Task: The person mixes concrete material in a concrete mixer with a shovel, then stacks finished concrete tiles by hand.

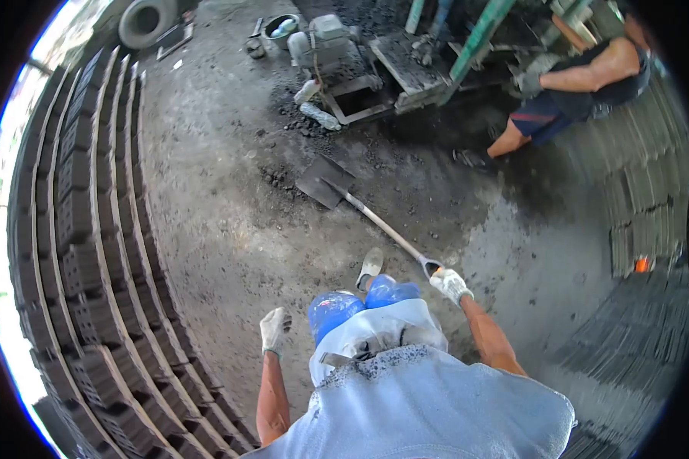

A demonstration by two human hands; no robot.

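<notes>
My right hand [452, 284], in a white knit glove, is closed round the grip at the end of a shovel [383, 226]. The shaft slants away to the upper left. Its dark metal blade [325, 181] rests on the concrete floor beside a scatter of dark, crumbly material [282, 180]. My left hand [274, 330], gloved too, hangs apart from the shovel, left of my blue-clad knees. Its fingers look loosely curled, with nothing visible in them.
Stacked grey blocks on boards [92, 268] line the left side. Ahead stand a machine with a motor [329, 38] and an open metal frame [360, 99]. A co-worker [589, 76] bends beside it at upper right. More stacks [647, 199] stand right; a tyre [147, 21] lies far left.
</notes>
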